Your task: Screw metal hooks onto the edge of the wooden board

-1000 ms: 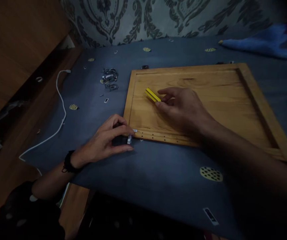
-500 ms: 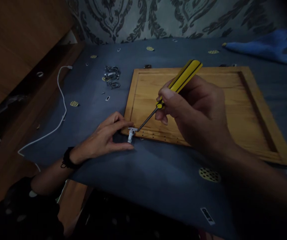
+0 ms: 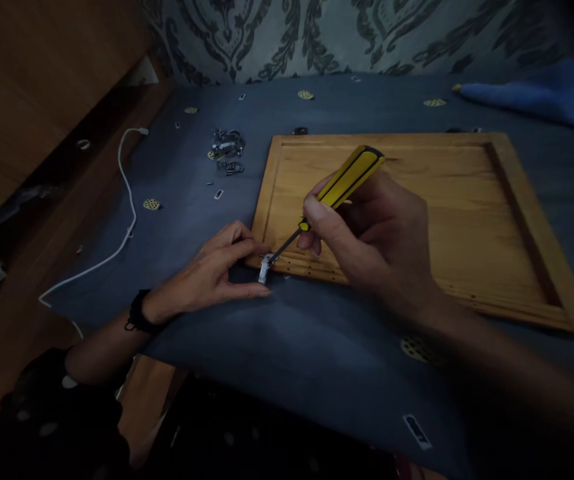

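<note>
A framed wooden panel (image 3: 467, 200) lies flat on a dark blue cloth. At its near left corner my left hand (image 3: 211, 270) pinches a small metal bracket (image 3: 265, 265) against the edge. My right hand (image 3: 371, 233) is closed round a yellow-and-black screwdriver (image 3: 339, 187), held slanted, with its thin shaft reaching down-left and the tip on the bracket. A row of small holes runs along the panel's near edge.
A pile of metal fittings (image 3: 227, 150) lies left of the panel at the back. A white cable (image 3: 121, 220) trails over the cloth's left edge onto a wooden surface. A blue cloth (image 3: 531, 93) lies at the far right. Patterned wall behind.
My right hand picked the screwdriver up off the panel, swung it upright, and lowered its tip onto the bracket. My left hand stayed at the corner with the bracket.
</note>
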### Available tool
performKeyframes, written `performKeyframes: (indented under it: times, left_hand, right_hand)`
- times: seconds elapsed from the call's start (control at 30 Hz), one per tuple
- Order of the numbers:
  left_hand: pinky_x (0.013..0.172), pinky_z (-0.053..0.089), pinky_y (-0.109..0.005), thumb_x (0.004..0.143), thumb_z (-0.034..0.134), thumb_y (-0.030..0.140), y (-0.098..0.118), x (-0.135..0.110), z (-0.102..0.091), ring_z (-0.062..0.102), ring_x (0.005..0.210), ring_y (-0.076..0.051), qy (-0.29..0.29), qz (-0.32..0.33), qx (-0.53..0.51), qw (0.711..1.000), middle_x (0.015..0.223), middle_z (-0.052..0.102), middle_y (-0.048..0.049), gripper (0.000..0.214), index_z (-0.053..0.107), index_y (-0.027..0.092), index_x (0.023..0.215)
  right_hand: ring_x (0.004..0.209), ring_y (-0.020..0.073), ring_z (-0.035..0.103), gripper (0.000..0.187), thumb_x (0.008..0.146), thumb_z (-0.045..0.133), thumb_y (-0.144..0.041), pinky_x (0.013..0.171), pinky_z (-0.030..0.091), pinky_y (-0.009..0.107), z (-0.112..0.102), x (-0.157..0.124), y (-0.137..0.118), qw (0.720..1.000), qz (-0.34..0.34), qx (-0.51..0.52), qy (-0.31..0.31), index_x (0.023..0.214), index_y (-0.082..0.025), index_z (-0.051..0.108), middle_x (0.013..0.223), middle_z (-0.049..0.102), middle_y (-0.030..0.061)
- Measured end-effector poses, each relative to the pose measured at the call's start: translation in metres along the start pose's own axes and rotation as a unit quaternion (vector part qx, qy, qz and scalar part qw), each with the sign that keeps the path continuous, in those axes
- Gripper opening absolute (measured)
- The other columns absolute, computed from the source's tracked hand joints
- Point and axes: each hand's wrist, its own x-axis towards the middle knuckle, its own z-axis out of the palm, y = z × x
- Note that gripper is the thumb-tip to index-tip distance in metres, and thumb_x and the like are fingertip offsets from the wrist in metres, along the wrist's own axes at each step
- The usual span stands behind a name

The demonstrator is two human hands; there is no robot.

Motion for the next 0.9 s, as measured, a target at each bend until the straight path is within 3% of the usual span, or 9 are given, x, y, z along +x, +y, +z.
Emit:
performKeyframes:
  times: [0.37,0.57,0.9]
  left_hand:
    - [0.087,0.054,-0.035,0.089,0.074,0.055,-0.003,0.001,0.001,0.059,0.101,-0.021,0.007,0.017,0.004,1.000,0.107,0.058,-0.0072,0.054,0.067,0.017,0.127]
    - [0.094,0.055,-0.042,0.087,0.073,0.059,-0.009,0.000,0.004,0.060,0.108,-0.027,0.010,0.020,-0.002,1.000,0.112,0.061,-0.0102,0.055,0.068,0.016,0.122]
    - [0.098,0.053,-0.044,0.089,0.069,0.063,-0.010,0.001,0.005,0.060,0.107,-0.027,0.004,0.021,0.009,1.000,0.110,0.060,-0.0088,0.055,0.069,0.020,0.122]
  right_hand:
    - [0.063,0.0148,0.061,0.015,0.095,0.070,-0.035,0.056,0.054,0.030,0.003,-0.005,-0.007,0.992,0.011,-0.121,-0.020,0.091,-0.025,0.060,0.078,0.060,-0.0016]
    - [0.072,0.0168,0.062,0.025,0.091,0.076,-0.037,0.056,0.054,0.029,0.006,0.010,-0.012,0.992,0.036,-0.099,-0.074,0.085,-0.024,0.055,0.082,0.061,0.0004]
    - [0.063,0.0149,0.066,0.016,0.099,0.065,-0.031,0.059,0.059,0.029,0.004,0.030,-0.018,0.971,0.082,-0.047,-0.221,0.088,-0.023,0.058,0.074,0.066,-0.0014]
